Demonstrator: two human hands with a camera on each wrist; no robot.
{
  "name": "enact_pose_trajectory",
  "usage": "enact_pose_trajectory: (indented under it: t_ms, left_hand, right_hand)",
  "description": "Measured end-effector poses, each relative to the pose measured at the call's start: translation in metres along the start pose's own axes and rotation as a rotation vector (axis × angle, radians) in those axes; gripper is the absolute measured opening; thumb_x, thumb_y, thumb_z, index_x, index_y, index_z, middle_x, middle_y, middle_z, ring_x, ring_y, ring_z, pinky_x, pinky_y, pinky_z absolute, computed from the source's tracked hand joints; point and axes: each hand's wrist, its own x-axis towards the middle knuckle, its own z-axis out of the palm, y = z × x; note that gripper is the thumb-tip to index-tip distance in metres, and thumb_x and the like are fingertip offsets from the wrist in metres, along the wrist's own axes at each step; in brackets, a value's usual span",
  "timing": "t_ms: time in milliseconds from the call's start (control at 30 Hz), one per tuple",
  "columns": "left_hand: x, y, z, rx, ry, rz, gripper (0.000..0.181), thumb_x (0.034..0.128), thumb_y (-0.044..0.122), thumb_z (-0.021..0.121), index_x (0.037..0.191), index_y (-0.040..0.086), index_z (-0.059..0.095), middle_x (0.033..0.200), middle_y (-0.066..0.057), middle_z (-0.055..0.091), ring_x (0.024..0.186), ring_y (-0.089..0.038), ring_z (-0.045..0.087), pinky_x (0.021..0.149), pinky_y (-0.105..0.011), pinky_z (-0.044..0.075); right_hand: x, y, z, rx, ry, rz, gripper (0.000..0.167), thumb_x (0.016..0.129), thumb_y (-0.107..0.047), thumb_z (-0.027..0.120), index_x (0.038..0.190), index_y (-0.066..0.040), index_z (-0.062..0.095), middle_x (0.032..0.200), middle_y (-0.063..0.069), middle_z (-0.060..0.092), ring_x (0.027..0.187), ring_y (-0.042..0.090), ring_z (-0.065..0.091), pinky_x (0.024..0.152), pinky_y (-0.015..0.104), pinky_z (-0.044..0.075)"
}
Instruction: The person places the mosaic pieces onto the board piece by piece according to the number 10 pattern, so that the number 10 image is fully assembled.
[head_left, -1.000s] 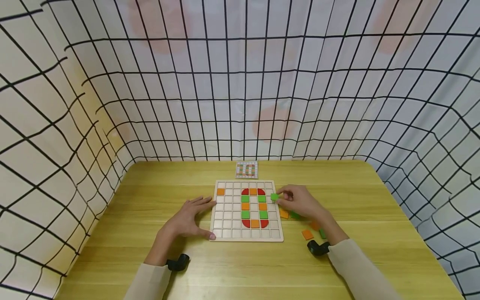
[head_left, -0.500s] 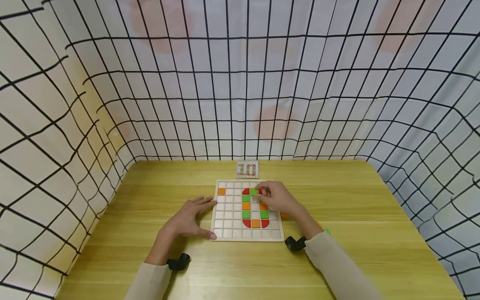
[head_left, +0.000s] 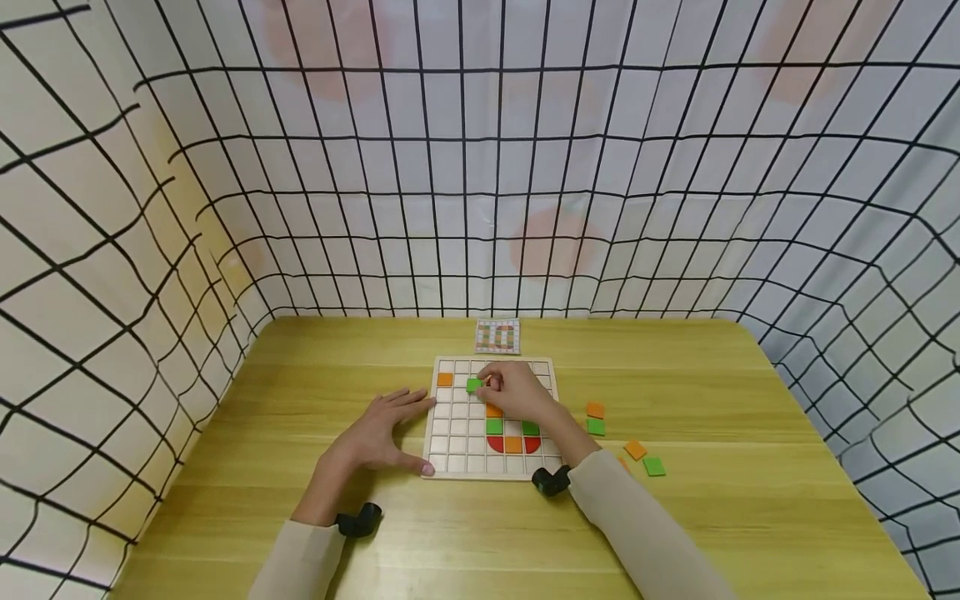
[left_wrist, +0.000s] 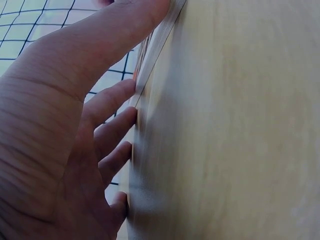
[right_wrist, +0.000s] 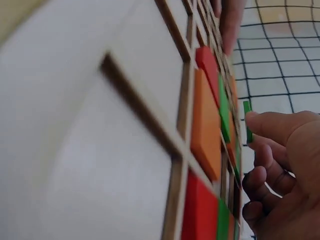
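Note:
A pale wooden grid board [head_left: 457, 463] lies flat on the table with orange, green and red tiles in its cells. Between thumb and fingertips my right hand [head_left: 519, 393] pinches a green square tile [head_left: 474, 386] over the upper middle of the board. In the right wrist view that green tile [right_wrist: 248, 121] stands edge-on, apart from the board. The right hand covers the upper part of the tile pattern. My left hand [head_left: 381, 433] is spread along the board's left edge, thumb at the lower corner and fingers touching the side. An orange tile [head_left: 445, 380] sits in an upper left cell.
Loose tiles lie right of the board: an orange tile [head_left: 596, 410], a green tile [head_left: 596, 427], another orange tile [head_left: 635, 450] and another green tile [head_left: 654, 467]. A small pattern card [head_left: 497, 336] lies behind the board. Grid-lined cloth [head_left: 480, 167] surrounds the wooden table.
My right hand has carried the green tile leftward, from the board's right edge across the pattern to the upper middle. The left hand has stayed at the board's left edge.

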Motion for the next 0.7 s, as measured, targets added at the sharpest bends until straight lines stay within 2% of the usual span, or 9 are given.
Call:
enact_pose_trajectory:
  t_ms: [233,400,700]
  left_hand:
    - [0.001,0.0,-0.001,0.009,0.009,0.009,0.11,0.0651,0.071,0.086,0.156,0.024,0.047,0.168,-0.004,0.036,0.157,-0.039,0.026,0.124,-0.072,0.013]
    - [0.002,0.001,-0.002,0.006,0.007,0.012,0.11,0.0652,0.071,0.086,0.156,0.023,0.047,0.168,-0.005,0.036,0.156,-0.039,0.026,0.124,-0.072,0.013]
    - [0.0,0.002,-0.002,-0.002,-0.004,0.0,0.11,0.0655,0.069,0.087,0.157,0.023,0.047,0.168,-0.005,0.035,0.157,-0.039,0.025,0.124,-0.072,0.012]
  right_hand:
    - [0.014,-0.008,0.006,-0.014,0.029,0.067,0.027,0.096,-0.026,0.073,0.118,-0.011,0.074,0.074,-0.001,0.06,0.055,0.01,0.046,0.057,0.025,0.041]
    - [0.018,-0.008,0.009,-0.026,0.019,0.105,0.027,0.096,-0.028,0.073,0.119,-0.016,0.075,0.072,-0.001,0.06,0.052,0.011,0.045,0.051,0.025,0.037]
    - [0.02,-0.012,0.014,-0.049,0.042,0.096,0.025,0.095,-0.028,0.074,0.117,-0.017,0.078,0.068,-0.001,0.06,0.051,0.012,0.047,0.049,0.025,0.037]
